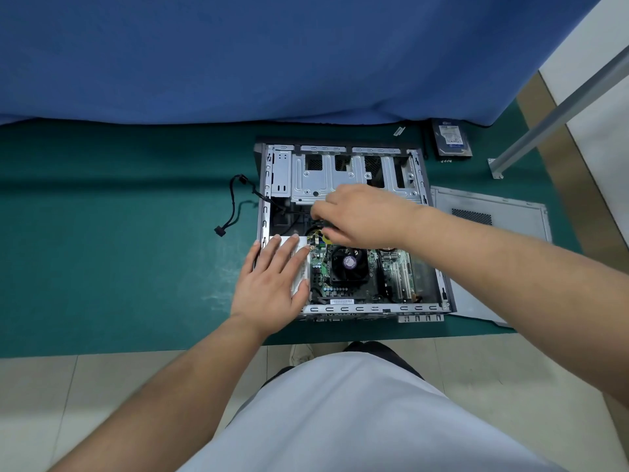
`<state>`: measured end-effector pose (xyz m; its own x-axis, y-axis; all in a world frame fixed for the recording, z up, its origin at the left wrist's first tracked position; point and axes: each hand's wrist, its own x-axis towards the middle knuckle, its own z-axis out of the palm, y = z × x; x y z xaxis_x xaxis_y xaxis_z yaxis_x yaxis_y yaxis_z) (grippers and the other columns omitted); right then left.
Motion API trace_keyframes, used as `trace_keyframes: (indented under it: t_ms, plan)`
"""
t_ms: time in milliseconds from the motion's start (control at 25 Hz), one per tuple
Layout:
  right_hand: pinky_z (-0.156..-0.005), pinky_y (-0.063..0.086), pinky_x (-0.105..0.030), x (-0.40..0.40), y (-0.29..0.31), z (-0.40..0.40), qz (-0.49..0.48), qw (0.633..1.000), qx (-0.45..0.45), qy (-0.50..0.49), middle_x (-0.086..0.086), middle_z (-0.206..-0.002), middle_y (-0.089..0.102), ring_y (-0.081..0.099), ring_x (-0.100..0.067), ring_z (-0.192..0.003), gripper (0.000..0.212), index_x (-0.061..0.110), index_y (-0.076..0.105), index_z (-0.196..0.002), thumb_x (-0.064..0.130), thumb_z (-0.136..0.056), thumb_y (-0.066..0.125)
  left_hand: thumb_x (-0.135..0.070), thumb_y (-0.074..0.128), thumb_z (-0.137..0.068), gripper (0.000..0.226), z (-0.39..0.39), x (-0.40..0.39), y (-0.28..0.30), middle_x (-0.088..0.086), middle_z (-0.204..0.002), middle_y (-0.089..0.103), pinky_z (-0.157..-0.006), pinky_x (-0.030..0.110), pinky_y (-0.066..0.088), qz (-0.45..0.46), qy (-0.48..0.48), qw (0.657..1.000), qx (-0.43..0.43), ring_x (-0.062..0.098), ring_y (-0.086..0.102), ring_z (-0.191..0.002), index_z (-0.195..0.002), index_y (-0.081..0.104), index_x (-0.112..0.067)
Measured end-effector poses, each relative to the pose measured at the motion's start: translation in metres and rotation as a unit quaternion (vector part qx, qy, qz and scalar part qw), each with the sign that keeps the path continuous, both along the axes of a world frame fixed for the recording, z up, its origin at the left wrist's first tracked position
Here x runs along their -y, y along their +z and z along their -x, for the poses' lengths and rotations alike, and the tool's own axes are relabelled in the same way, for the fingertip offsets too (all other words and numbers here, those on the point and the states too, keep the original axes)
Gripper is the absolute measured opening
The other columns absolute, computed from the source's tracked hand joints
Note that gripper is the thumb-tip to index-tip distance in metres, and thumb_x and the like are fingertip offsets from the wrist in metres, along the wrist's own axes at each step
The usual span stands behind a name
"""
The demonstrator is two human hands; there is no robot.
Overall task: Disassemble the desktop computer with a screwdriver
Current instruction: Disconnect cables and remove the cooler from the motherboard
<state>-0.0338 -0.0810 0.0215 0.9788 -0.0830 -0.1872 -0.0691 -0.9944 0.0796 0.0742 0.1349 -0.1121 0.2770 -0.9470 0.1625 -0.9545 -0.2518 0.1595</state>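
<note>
Left hand [272, 281]: flat, fingers straight, pressing the case's [343, 229] silver box. Right hand [360, 216]: fingers curled on cables inside. Case: open, on green counter [119, 233]; blue cloth [272, 56] behind.

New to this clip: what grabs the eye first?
The opened computer case lying on the green mat, its motherboard and black CPU fan exposed. Both hands are in it: the left hand rests flat on the white power supply, while the right hand pinches something among the cables above the fan. A hard drive and the side panel lie to the right.
</note>
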Motion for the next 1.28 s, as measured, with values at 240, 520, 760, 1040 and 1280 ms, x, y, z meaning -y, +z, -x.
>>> trace_keyframes:
  t_ms: [240,520,760,1040,1280]
  plan:
    - [-0.051,0.031,-0.031,-0.011,-0.002,0.001,0.066,0.982,0.040,-0.172,-0.003,-0.063,0.052,0.055,-0.029,-0.064,0.060,0.023,0.050,-0.100,0.073,-0.098,0.017,-0.049,0.043,-0.098,0.059,0.000,0.000,0.001,-0.002,-0.161,0.039,-0.125,0.052,0.018,0.000,0.001,1.000,-0.004,0.027,0.032,-0.150,-0.152,0.044,-0.027]
    - [-0.081,0.049,-0.041,0.002,0.004,0.009,-0.024,1.000,-0.013,0.012,-0.006,-0.096,0.064,0.058,-0.030,-0.098,0.046,0.017,0.057,-0.121,0.052,-0.095,0.041,-0.049,0.043,-0.098,0.059,0.000,0.000,0.002,-0.003,-0.162,0.039,-0.126,0.050,0.015,-0.010,0.002,1.000,-0.013,0.026,0.031,-0.150,-0.153,0.044,-0.028]
    - [-0.054,0.038,-0.033,-0.005,-0.006,0.007,0.065,0.994,0.052,-0.067,-0.006,-0.080,0.068,0.068,-0.032,-0.079,0.049,0.023,0.057,-0.112,0.060,-0.104,0.025,-0.048,0.044,-0.097,0.059,-0.001,0.000,0.001,-0.003,-0.162,0.039,-0.126,0.051,0.015,-0.005,0.001,1.000,-0.013,0.027,0.031,-0.150,-0.152,0.044,-0.028]
    - [-0.051,0.031,-0.032,-0.002,-0.002,0.013,0.077,0.988,0.048,-0.123,-0.008,-0.071,0.061,0.066,-0.033,-0.074,0.058,0.020,0.052,-0.119,0.062,-0.101,0.017,-0.050,0.041,-0.099,0.059,-0.001,0.000,-0.001,-0.004,-0.163,0.036,-0.126,0.050,0.014,-0.009,0.001,1.000,-0.008,0.025,0.029,-0.151,-0.153,0.042,-0.029]
    - [-0.082,0.049,-0.043,0.004,-0.001,0.010,-0.016,0.999,-0.002,0.033,-0.007,-0.101,0.066,0.059,-0.031,-0.099,0.036,0.016,0.054,-0.119,0.044,-0.100,0.045,-0.049,0.041,-0.098,0.058,-0.001,0.000,-0.002,-0.004,-0.162,0.038,-0.126,0.051,0.015,-0.004,0.002,1.000,-0.006,0.025,0.030,-0.150,-0.153,0.043,-0.029]
